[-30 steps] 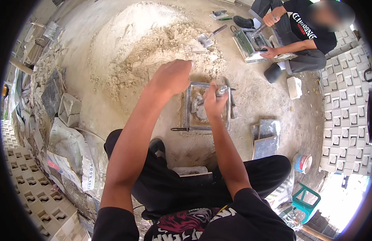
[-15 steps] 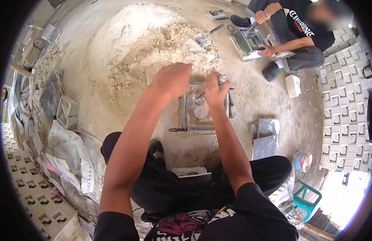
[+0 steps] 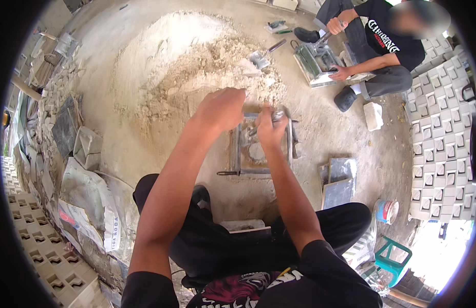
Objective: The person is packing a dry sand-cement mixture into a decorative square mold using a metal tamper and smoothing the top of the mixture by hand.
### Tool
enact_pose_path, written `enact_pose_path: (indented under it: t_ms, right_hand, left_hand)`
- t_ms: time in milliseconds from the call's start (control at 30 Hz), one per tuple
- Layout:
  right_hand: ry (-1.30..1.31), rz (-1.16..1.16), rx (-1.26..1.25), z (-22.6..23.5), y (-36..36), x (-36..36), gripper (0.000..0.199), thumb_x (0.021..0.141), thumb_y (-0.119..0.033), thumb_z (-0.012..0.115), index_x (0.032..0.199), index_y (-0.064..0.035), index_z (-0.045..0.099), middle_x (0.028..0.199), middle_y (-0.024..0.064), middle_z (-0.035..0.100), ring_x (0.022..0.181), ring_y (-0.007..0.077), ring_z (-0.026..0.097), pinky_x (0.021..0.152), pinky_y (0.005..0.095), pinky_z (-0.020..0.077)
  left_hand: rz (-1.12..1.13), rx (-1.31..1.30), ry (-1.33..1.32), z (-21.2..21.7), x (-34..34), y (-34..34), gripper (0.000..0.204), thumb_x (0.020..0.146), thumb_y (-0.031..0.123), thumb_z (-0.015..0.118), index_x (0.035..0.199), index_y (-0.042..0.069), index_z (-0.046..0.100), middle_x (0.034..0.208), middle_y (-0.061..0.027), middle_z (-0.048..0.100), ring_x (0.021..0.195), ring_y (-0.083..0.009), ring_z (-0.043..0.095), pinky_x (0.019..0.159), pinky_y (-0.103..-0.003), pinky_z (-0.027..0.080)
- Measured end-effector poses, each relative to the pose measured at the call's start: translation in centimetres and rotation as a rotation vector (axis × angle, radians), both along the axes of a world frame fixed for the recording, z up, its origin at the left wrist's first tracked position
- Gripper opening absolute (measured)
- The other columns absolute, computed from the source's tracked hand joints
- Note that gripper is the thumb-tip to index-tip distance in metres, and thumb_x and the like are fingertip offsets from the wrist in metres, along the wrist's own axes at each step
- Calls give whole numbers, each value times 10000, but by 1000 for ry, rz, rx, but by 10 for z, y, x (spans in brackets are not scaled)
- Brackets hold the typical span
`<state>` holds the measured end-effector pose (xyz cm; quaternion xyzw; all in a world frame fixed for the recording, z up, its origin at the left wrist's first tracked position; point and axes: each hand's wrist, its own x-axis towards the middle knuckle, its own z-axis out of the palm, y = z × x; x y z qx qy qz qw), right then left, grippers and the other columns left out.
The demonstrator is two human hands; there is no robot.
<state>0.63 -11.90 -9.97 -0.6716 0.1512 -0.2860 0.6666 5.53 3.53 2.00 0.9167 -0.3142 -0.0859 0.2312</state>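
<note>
Mould (image 3: 250,154), a square metal frame on the ground btwn the knees: left hand (image 3: 222,108) cupped loose at its far-left corner, right hand (image 3: 271,128) gripping a small metal tool (image 3: 275,116) — looks mid-packing, next needs firm, even tamping.

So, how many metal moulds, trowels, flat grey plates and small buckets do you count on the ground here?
Metal moulds: 2
Trowels: 1
Flat grey plates: 2
Small buckets: 1
Total: 6
</note>
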Motion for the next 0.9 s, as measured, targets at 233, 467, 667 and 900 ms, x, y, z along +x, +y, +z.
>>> enact_pose_path:
  t_ms: [233, 467, 667, 900]
  right_hand:
    - [27, 92, 199, 53, -9, 8, 450, 943, -211, 593, 543, -26, 503, 498, 6, 504, 448, 87, 443, 430, 286, 344]
    - [87, -17, -81, -5, -1, 12, 467, 958, -217, 558, 539, -19, 502, 485, 12, 496, 446, 84, 441, 421, 303, 321]
    - [70, 18, 51, 23, -3, 23, 451, 958, -198, 551, 539, -38, 503, 487, 3, 495, 447, 72, 438, 426, 287, 330]
    - [136, 17, -168, 18, 10, 35, 431, 949, -210, 552, 571, -3, 534, 504, 6, 492, 491, 85, 424, 452, 339, 331]
  left_hand:
    - [-10, 43, 49, 3, -4, 5, 368, 831, 31, 519, 1189, 35, 604, 1017, -177, 657, 978, -341, 629, 832, -445, 491]
    - [3, 53, 64, 3, -5, -3, 387, 816, 23, 532, 1199, 28, 592, 989, -172, 654, 974, -341, 620, 833, -436, 492]
    - [-19, 23, 52, 0, -2, 5, 357, 834, 36, 525, 1183, 14, 601, 1019, -200, 652, 1002, -349, 617, 854, -443, 490]
    - [7, 32, 113, 0, 2, 6, 370, 821, 18, 526, 1182, 3, 604, 1044, -210, 650, 1013, -354, 616, 863, -449, 488]
